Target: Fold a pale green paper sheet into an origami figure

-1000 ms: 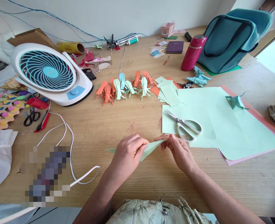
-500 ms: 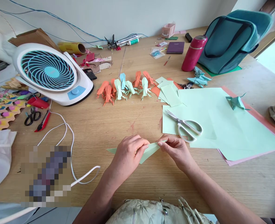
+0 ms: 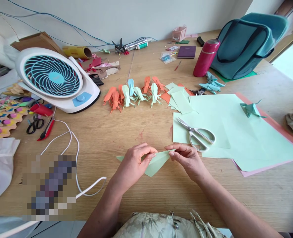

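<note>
A light green folded paper (image 3: 156, 163), a long pointed triangle, lies just above the wooden table (image 3: 126, 129) in front of me. My left hand (image 3: 133, 163) presses and pinches its left half, fingers closed on it. My right hand (image 3: 187, 160) pinches the right tip between thumb and fingers. White-handled scissors (image 3: 198, 134) lie just beyond my right hand on light green sheets (image 3: 235, 132).
A row of orange, green and blue origami figures (image 3: 133, 92) stands mid-table. A white and teal fan (image 3: 54, 79) with a white cable (image 3: 72, 145) is at the left. A red flask (image 3: 206, 58) and teal bag (image 3: 245, 43) sit at the back right. Black scissors (image 3: 34, 124) lie far left.
The folded paper has opened wider toward me, its lower flap now showing as a broader triangle. Both hands stay pinched on it, shifted very slightly.
</note>
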The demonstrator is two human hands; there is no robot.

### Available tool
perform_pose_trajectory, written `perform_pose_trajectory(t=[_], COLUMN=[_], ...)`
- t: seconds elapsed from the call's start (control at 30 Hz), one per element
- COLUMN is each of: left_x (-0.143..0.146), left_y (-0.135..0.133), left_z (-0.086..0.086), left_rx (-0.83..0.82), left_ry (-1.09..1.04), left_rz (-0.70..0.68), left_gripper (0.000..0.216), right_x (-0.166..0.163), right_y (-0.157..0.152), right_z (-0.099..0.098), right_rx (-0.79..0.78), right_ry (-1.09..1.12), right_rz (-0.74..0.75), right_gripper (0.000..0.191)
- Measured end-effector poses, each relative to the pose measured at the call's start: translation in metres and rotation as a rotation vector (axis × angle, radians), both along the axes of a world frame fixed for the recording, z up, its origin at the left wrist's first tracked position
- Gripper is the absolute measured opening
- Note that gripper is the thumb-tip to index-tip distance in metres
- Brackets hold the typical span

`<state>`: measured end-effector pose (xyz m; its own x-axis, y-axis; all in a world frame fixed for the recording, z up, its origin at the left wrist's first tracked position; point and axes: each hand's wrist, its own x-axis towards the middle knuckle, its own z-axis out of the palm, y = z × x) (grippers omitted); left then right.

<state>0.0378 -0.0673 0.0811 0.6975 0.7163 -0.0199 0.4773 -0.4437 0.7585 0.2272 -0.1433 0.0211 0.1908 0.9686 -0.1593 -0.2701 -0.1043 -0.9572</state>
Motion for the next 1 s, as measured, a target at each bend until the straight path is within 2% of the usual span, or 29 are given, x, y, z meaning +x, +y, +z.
perform_pose_trajectory(t=[0.3,0.5,0.8,1.0], left_x=[0.000,-0.001,0.009,0.007], left_y=[0.001,0.001,-0.005,-0.003], left_z=[-0.002,-0.004,-0.009,-0.011], left_rx=[-0.049,-0.055,0.003,-0.065], left_ry=[-0.040,-0.037,0.011,-0.019], left_rz=[-0.007,-0.006,0.048,0.044], left_gripper=[0.019,0.019,0.011,0.016], right_x=[0.000,0.000,-0.003,-0.001], right_y=[-0.002,-0.002,-0.002,-0.001], right_z=[-0.004,-0.002,-0.003,-0.002], right_rx=[0.000,-0.021,-0.044,-0.030], right_ry=[0.017,-0.003,0.012,0.013], right_rz=[0.004,-0.004,-0.023,-0.007], right_gripper=[0.015,0.019,0.023,0.017])
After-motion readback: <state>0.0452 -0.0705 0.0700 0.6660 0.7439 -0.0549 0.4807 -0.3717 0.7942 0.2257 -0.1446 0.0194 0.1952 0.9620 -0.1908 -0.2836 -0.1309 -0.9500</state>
